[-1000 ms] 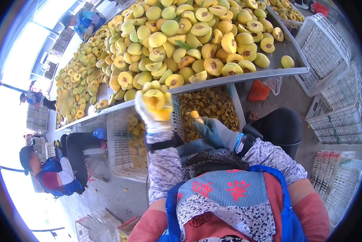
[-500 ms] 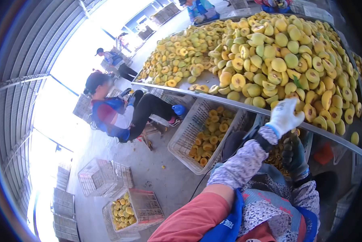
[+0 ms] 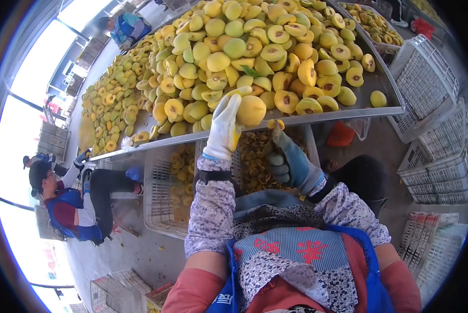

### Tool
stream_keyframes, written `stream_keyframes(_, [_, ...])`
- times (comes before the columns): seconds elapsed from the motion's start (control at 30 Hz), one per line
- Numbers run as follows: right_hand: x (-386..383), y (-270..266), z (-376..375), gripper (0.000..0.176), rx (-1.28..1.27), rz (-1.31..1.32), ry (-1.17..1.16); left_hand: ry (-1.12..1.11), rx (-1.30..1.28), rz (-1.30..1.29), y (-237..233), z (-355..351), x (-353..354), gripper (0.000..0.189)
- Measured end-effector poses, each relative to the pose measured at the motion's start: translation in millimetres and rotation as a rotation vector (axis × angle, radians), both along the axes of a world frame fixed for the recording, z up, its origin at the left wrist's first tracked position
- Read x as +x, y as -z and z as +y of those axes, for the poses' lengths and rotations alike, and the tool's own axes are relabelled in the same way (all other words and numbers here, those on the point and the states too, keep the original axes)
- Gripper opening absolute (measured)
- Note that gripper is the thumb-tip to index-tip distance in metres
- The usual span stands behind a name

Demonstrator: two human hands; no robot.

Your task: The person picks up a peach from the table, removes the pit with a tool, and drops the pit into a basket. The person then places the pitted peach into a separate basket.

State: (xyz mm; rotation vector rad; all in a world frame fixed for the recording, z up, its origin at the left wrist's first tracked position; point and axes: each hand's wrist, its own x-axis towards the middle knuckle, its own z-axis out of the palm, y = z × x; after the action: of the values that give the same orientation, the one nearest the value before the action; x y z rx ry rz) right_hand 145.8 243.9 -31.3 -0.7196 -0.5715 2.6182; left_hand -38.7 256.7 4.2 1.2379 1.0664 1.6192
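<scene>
My left hand [image 3: 225, 125], in a white glove, is closed on a yellow peach half [image 3: 251, 110] at the front edge of the metal table [image 3: 348, 113]. My right hand [image 3: 291, 161], in a blue-grey glove, has curled fingers, with a small orange-yellow piece at the raised thumb tip; what the fingers hold is hidden. Beyond my hands lies a large heap of halved peaches [image 3: 218, 61], some with brown centres showing. Below and between my hands, a crate holds many fruit pieces [image 3: 260, 156].
A crate of peach halves [image 3: 181, 172] stands under the table at left. A seated co-worker [image 3: 69, 206] is at far left, another person [image 3: 124, 28] across the table. Stacked crates [image 3: 434, 167] stand at right; a red bag [image 3: 341, 134] lies below the table edge.
The view has swung to the right. My left hand, open over the heap before, is now closed on a peach half. My right hand has come up near the table edge.
</scene>
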Motion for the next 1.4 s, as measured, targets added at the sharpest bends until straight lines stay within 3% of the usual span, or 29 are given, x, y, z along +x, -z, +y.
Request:
stream_keyframes(0.03, [-6.1,-3.7,-3.1,0.048,0.025,-0.059,0.014,0.015,-0.006,-0.004,-1.8,-9.1,7.6,0.033])
stream_keyframes(0.1, [-8.7,-50.4,-18.1,0.048,-0.021,-0.045,0.025,-0.098,-0.049,0.33,-3.1,-24.1,17.2,0.039])
stream_keyframes(0.13, [-6.5,-64.5,-23.2,0.047,-0.059,-0.029,0.025,-0.094,-0.055,0.326,0.7,-29.0,17.9,0.039])
stream_keyframes(0.17, [-8.3,-45.2,-20.7,0.047,0.141,-0.038,0.021,-0.028,-0.149,0.032,4.7,-32.8,16.7,0.041])
stream_keyframes(0.2, [-12.4,-34.2,-21.6,0.047,0.136,-0.041,0.025,0.037,-0.24,-0.264,9.8,-34.7,13.7,0.043])
stream_keyframes(0.27, [-19.3,-15.9,-23.3,0.045,0.402,-0.312,0.104,-0.027,-0.249,-0.2,36.0,-35.2,4.2,0.045])
stream_keyframes(0.37, [-20.1,8.3,-24.4,0.044,0.677,-0.242,0.099,-0.103,-0.282,0.033,19.8,-47.7,25.0,0.057])
stream_keyframes(0.43, [-15.7,12.1,-22.8,0.046,0.802,-0.217,0.08,-0.05,-0.29,-0.047,12.9,-49.1,20.2,0.049])
stream_keyframes(0.47, [-10.8,11.8,-17.5,0.046,0.301,0.127,-0.073,0.001,-0.293,-0.127,11.9,-48.1,18.2,0.043])
stream_keyframes(0.5, [-7.7,9.9,-15.2,0.047,-0.213,0.457,-0.216,-0.216,0.16,0.713,16.6,-45.6,19.1,0.037])
stream_keyframes(0.53, [-7.0,6.2,-17.3,0.047,-0.215,0.454,-0.216,-0.217,0.158,0.711,20.1,-46.2,18.3,0.037])
stream_keyframes(0.6, [-7.1,-17.9,-21.8,0.047,0.226,-0.073,-0.08,-0.186,0.041,0.581,14.3,-47.5,21.4,0.044])
stream_keyframes(0.63, [-5.5,-15.9,-20.6,0.047,0.223,-0.073,-0.076,-0.144,-0.025,0.601,10.7,-53.5,26.0,0.04])
stream_keyframes(0.67, [-2.7,-11.3,-17.9,0.043,0.617,-0.022,0.014,-0.139,-0.027,0.602,14.4,-51.8,25.1,0.04])
stream_keyframes(0.73, [0.7,1.9,-13.7,0.092,1.402,0.08,0.201,0.014,-0.095,-0.083,24.8,-47.6,22.6,0.045])
stream_keyframes(0.77, [-6.0,22.6,-16.7,0.092,1.398,0.076,0.203,0.017,-0.099,-0.084,24.1,-48.0,25.6,0.045])
stream_keyframes(0.8, [-18.1,53.1,-22.0,0.055,1.376,-0.068,0.263,-0.01,-0.189,-0.196,21.4,-48.1,29.9,0.045])
stream_keyframes(0.83, [-25.8,68.3,-24.8,0.041,1.35,-0.212,0.322,-0.037,-0.277,-0.307,19.9,-47.7,32.3,0.045])
stream_keyframes(0.87, [-26.3,62.0,-25.1,0.041,1.349,-0.213,0.325,-0.034,-0.279,-0.306,23.7,-47.1,31.8,0.045])
stream_keyframes(0.93, [-21.3,36.1,-24.6,0.041,0.695,-0.23,0.093,-0.27,0.309,0.652,39.8,-46.3,27.1,0.043])
stream_keyframes(0.97, [-15.5,24.9,-21.3,0.041,0.692,-0.233,0.089,-0.271,0.304,0.649,47.3,-46.2,21.3,0.043])
stream_keyframes(1.03, [-4.5,4.9,-11.8,0.047,-0.175,0.257,-0.215,-0.278,0.192,0.689,55.3,-42.9,7.5,0.049])
stream_keyframes(1.07, [-4.2,-0.1,-14.0,0.047,-0.177,0.254,-0.217,-0.281,0.19,0.686,49.0,-44.1,10.7,0.049])
stream_keyframes(1.13, [-6.7,-7.3,-20.2,0.053,-0.11,0.016,-0.154,-0.125,-0.267,-0.171,24.6,-46.9,21.8,0.058])
stream_keyframes(1.2, [-2.0,-4.9,-19.9,0.042,-0.176,0.195,-0.236,-0.11,-0.194,-0.219,22.8,-48.4,28.2,0.052])
stream_keyframes(1.27, [-2.5,4.4,-22.0,0.039,-0.097,0.162,-0.202,-0.208,-0.066,0.246,29.8,-49.4,27.2,0.042])
stream_keyframes(1.3, [-5.7,4.9,-24.6,0.053,-0.019,0.091,-0.106,-0.263,0.046,0.403,32.1,-47.3,27.5,0.039])
stream_keyframes(1.33, [-5.6,7.3,-24.7,0.053,-0.019,0.091,-0.105,-0.262,0.046,0.403,32.1,-47.9,27.7,0.039])
stream_keyframes(1.4, [-4.8,20.8,-24.6,0.047,1.212,-0.175,0.175,-0.277,-0.1,0.275,19.8,-50.7,35.5,0.043])
